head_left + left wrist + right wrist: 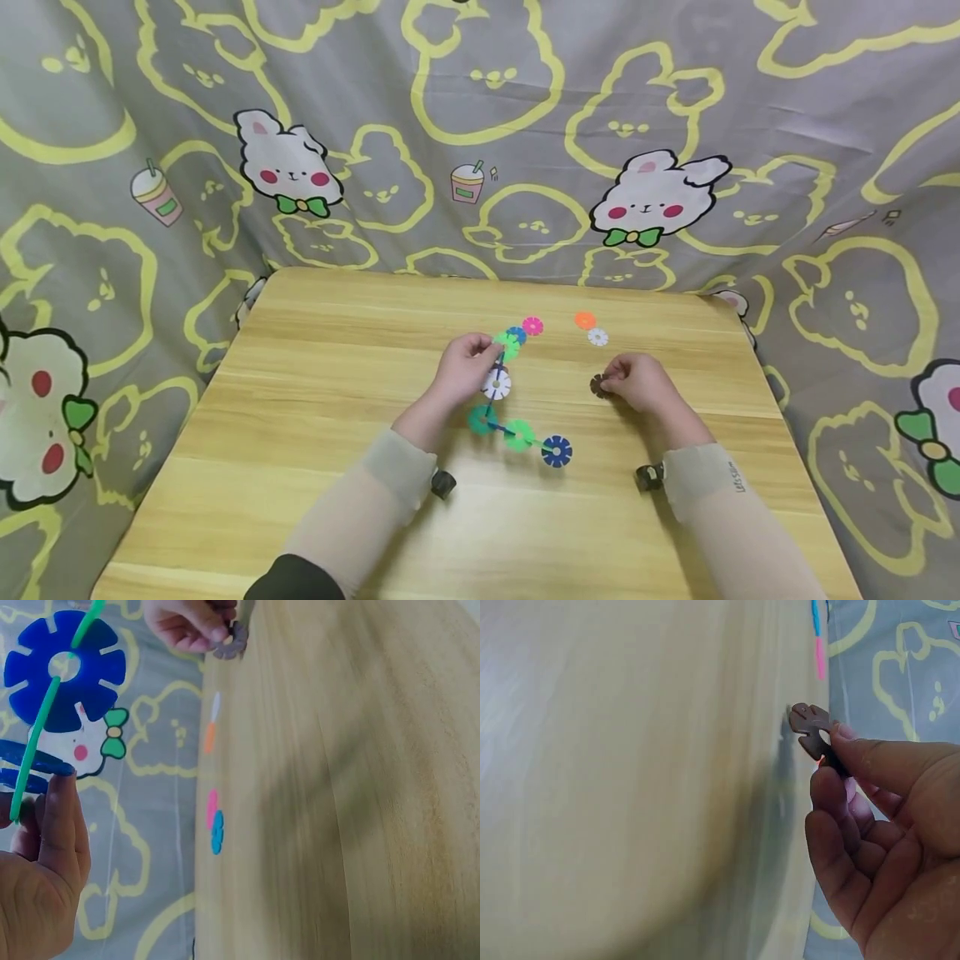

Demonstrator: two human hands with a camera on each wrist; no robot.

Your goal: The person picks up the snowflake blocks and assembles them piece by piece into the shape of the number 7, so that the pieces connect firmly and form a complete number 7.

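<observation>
My left hand [465, 367] pinches the upper end of a chain of notched plastic discs, at a light green disc [508, 344]. Below it hang a white disc [503, 389], a teal disc [480, 422], a second light green disc [516, 433] and a dark blue disc [565, 457] at the free end. Close up in the left wrist view, the dark blue disc [28, 671] has a green disc edge-on through it. To the right, my right hand [641, 382] holds a separate brown disc [808, 727] between thumb and fingers, apart from the chain.
Loose discs lie toward the back of the wooden table [300, 392]: a blue one [517, 333], a pink one [528, 322], an orange one [585, 320] and a white one [592, 341]. A patterned grey curtain [375, 83] hangs behind and beside the table.
</observation>
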